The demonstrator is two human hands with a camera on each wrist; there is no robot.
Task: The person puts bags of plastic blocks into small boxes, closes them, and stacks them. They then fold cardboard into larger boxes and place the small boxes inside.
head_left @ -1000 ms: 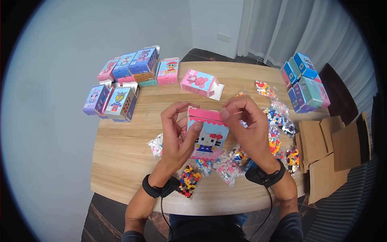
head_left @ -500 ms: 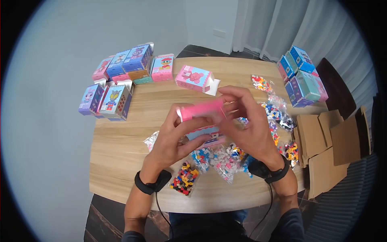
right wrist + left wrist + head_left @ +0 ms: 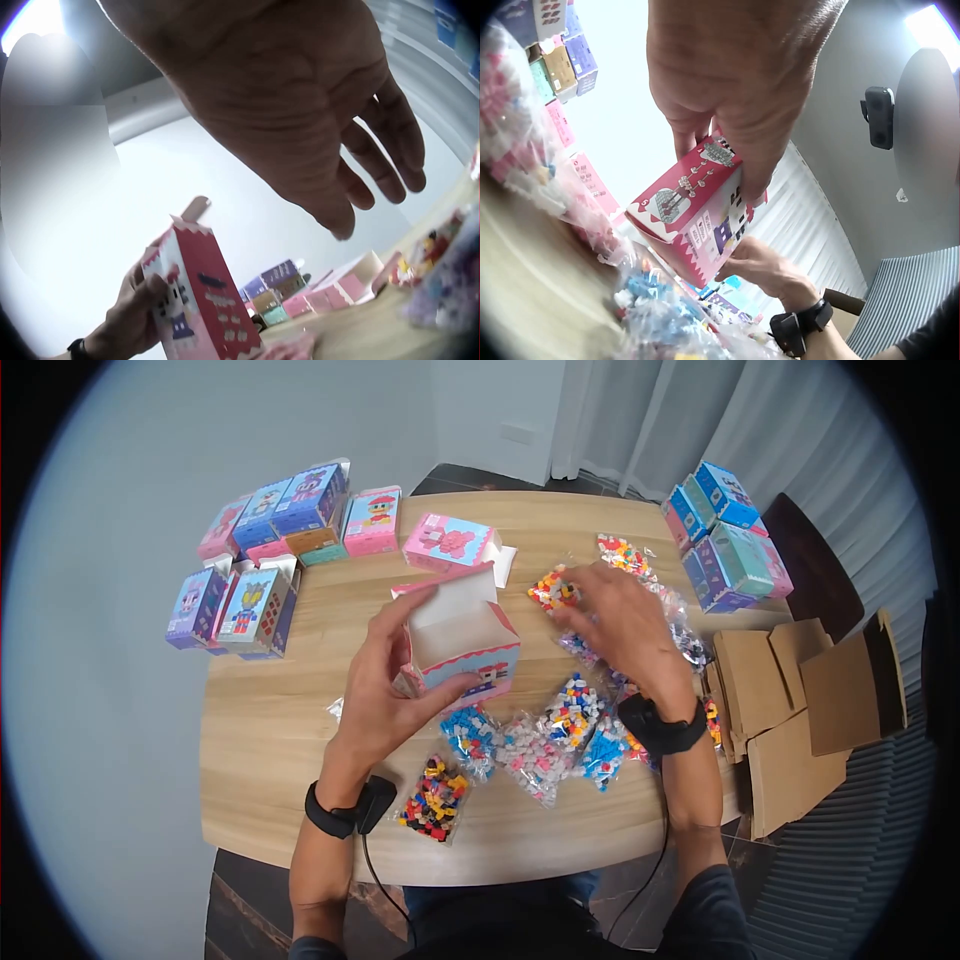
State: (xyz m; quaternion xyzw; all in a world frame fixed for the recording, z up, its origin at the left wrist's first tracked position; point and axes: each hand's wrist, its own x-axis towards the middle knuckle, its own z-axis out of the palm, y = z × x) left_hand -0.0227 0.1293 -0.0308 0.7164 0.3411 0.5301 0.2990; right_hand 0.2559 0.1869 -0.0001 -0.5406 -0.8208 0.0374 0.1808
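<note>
My left hand point(image 3: 378, 690) grips a pink and blue box point(image 3: 478, 665) round its sides, its top open and the inside white and bare. In the left wrist view the box point(image 3: 694, 210) is held between thumb and fingers. My right hand point(image 3: 630, 625) is over the bags to the right, fingers spread and slightly bent, beside a bag of orange, red and white pieces point(image 3: 552, 592). The right wrist view shows this hand point(image 3: 300, 112) with nothing between its fingers; whether it touches the bag cannot be told.
Several bags of pieces point(image 3: 534, 756) lie in front of and right of the held box. Closed and open boxes point(image 3: 315, 500) stand at the back left, with another open pink box point(image 3: 448, 542) behind. More boxes point(image 3: 740, 565) and flattened cardboard point(image 3: 800, 780) are at the right.
The box's top has come open and it tilts in my left hand. My right hand has let go of it and moved right, over the bags.
</note>
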